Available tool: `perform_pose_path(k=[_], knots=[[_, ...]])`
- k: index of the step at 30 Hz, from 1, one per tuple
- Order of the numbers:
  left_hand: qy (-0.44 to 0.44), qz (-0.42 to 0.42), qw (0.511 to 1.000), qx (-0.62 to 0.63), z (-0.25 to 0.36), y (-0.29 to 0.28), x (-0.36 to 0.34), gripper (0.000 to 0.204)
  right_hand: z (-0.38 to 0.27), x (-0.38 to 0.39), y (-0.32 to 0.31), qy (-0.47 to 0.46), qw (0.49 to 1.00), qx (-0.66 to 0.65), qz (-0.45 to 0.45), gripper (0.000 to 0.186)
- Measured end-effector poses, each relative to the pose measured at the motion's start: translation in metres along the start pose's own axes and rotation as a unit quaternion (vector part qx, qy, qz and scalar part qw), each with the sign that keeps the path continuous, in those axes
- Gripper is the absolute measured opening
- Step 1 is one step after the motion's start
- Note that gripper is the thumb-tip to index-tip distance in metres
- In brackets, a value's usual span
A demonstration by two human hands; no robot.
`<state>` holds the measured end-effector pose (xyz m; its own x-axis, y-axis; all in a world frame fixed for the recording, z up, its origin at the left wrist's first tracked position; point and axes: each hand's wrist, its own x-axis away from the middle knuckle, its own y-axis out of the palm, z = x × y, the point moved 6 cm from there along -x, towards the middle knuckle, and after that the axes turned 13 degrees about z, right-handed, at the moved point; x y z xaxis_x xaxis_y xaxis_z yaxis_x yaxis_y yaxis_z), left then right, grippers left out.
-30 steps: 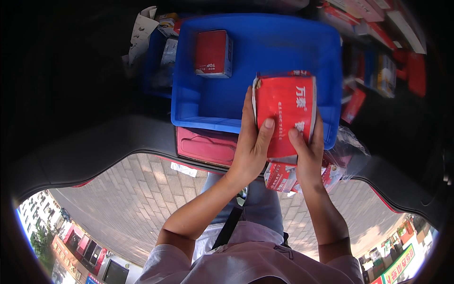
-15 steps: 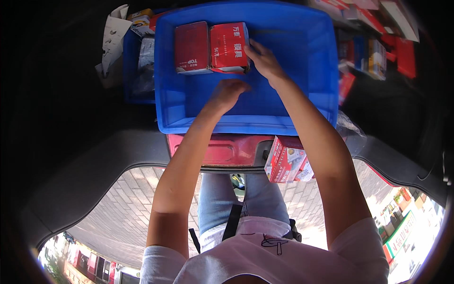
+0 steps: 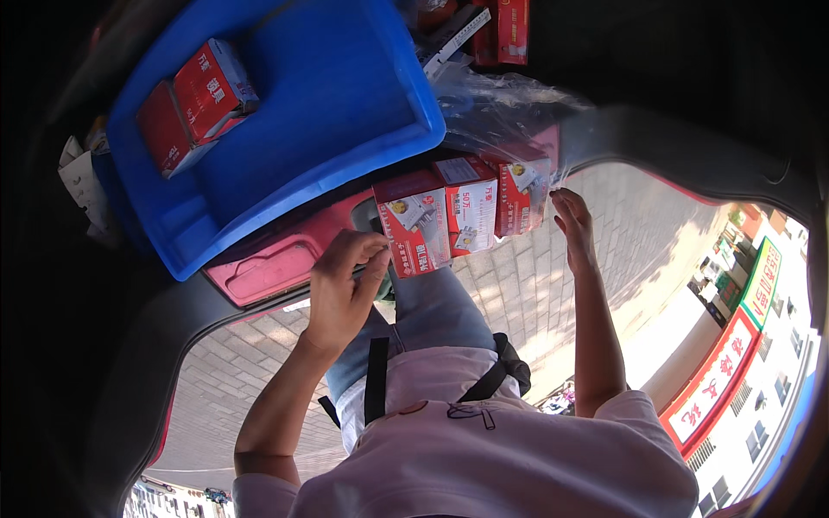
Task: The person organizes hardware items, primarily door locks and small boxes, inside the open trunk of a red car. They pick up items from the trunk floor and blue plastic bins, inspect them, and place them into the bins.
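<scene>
Three red-and-white cartons stand in a row at the vehicle's rear edge: a left carton (image 3: pixel 414 226), a middle carton (image 3: pixel 471 211) and a right carton (image 3: pixel 521 194). At the left carton's outer side is my left hand (image 3: pixel 341 281), its fingers bent and the thumb apart. My right hand (image 3: pixel 577 231) is beside the right carton, open with curved fingers. Its fingertips come close to that carton's side; contact is unclear. Neither hand visibly grips anything. Two more red boxes (image 3: pixel 203 91) sit together in the blue plastic bin (image 3: pixel 345 168), at its far left.
Clear plastic wrap (image 3: pixel 518 108) lies behind the cartons. Further back are red boxes (image 3: pixel 511 30) beside a white strip-like carton (image 3: pixel 458 39). Torn white cardboard (image 3: pixel 82 186) stands left of the bin. The pink-red bumper (image 3: pixel 268 272) runs below it, above brick paving (image 3: pixel 509 293).
Both hands have left the bin and its two boxes and come to either end of the carton row. My view has turned right, so the bin appears further left and tilted.
</scene>
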<state>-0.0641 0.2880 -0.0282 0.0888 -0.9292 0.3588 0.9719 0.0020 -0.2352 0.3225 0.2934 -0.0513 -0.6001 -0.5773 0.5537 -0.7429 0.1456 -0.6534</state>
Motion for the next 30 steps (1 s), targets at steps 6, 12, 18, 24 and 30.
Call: perform_pose_path(k=[6, 12, 18, 24, 30], knots=[[-0.101, 0.055, 0.993, -0.003, -0.102, 0.104, 0.032, 0.095, 0.04, -0.011, 0.041, -0.026, 0.98, -0.104, -0.168, 0.066], [-0.232, 0.084, 0.918, 0.31, -0.108, 0.107, 0.052, 0.098, 0.079, 0.017, 0.034, 0.06, 0.967, -0.175, -0.178, 0.075], [-0.281, 0.122, 0.911, 0.277, -0.082, 0.04, 0.11, 0.097, 0.054, 0.092, 0.031, 0.069, 0.962, -0.167, -0.204, 0.072], [-0.29, 0.201, 0.871, 0.341, 0.015, -0.081, 0.136, 0.092, -0.054, 0.182, 0.04, -0.009, 0.965, -0.154, -0.214, 0.087], [-0.143, 0.288, 0.886, 0.335, 0.011, -0.199, 0.043, 0.07, -0.208, 0.2, 0.167, -0.149, 0.923, -0.189, -0.301, 0.082]])
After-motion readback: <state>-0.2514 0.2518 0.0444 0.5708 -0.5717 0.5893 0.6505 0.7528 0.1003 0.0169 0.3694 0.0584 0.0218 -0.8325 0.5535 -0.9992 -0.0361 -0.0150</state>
